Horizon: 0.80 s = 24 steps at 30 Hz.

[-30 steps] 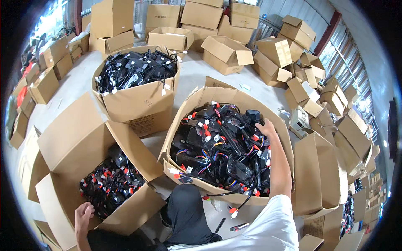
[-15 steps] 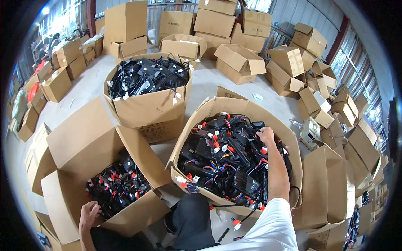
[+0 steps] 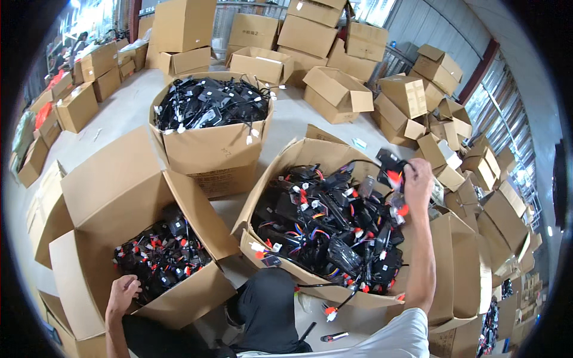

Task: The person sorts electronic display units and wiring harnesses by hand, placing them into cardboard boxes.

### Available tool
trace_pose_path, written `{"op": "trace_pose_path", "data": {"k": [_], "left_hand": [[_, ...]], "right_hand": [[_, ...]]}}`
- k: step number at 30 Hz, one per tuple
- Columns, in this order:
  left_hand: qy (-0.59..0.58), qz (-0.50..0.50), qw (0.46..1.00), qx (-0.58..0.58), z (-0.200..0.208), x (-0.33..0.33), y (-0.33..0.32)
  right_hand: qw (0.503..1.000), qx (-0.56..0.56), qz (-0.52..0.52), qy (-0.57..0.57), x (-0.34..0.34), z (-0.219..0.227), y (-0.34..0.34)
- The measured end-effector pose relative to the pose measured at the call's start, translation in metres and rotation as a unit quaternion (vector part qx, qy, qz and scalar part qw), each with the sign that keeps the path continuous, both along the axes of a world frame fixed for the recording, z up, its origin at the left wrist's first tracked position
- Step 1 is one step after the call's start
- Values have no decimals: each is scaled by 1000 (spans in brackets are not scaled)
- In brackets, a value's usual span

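My right hand (image 3: pixel 419 176) is raised over the right rim of the large right carton (image 3: pixel 412 262). It is closed on a black boxy electrical unit (image 3: pixel 391 162) with a dark cable and red and white plugs dangling from it. Beneath lies a heap of similar black units (image 3: pixel 325 221) with coloured wires. At the lower left, my left hand (image 3: pixel 124 292) rests by the near rim of the left carton (image 3: pixel 185 298), fingers loosely bent and nothing visible in them. Small black parts with red and white plugs (image 3: pixel 161 256) fill that carton's bottom.
Another carton (image 3: pixel 212 146) heaped with black units (image 3: pixel 215 101) stands farther back. Cardboard boxes (image 3: pixel 337 95) are stacked along the back and right. One cable with red plugs (image 3: pixel 330 311) hangs over the near rim. A small dark object (image 3: pixel 334 337) lies on the floor.
My right hand has risen from the heap and moved right, lifting out a black electrical unit with its cable. My left hand has stayed near the left carton's rim.
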<state>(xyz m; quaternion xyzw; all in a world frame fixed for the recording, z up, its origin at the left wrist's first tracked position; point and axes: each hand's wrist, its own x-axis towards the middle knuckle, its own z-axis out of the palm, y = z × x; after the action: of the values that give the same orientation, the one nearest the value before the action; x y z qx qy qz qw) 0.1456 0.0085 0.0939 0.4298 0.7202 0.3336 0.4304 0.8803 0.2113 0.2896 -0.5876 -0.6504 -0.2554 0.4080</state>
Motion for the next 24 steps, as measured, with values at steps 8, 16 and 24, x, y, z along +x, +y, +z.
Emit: {"op": "trace_pose_path", "data": {"k": [8, 16, 24], "left_hand": [[-5, -56, 996, 65, 16, 33, 11], [-16, -152, 960, 235, 78, 121, 44], [337, 91, 732, 585, 92, 225, 80]], "right_hand": [[997, -16, 59, 47, -30, 44, -42], [773, -108, 422, 461, -167, 91, -64], [621, -258, 545, 500, -283, 74, -96]]}}
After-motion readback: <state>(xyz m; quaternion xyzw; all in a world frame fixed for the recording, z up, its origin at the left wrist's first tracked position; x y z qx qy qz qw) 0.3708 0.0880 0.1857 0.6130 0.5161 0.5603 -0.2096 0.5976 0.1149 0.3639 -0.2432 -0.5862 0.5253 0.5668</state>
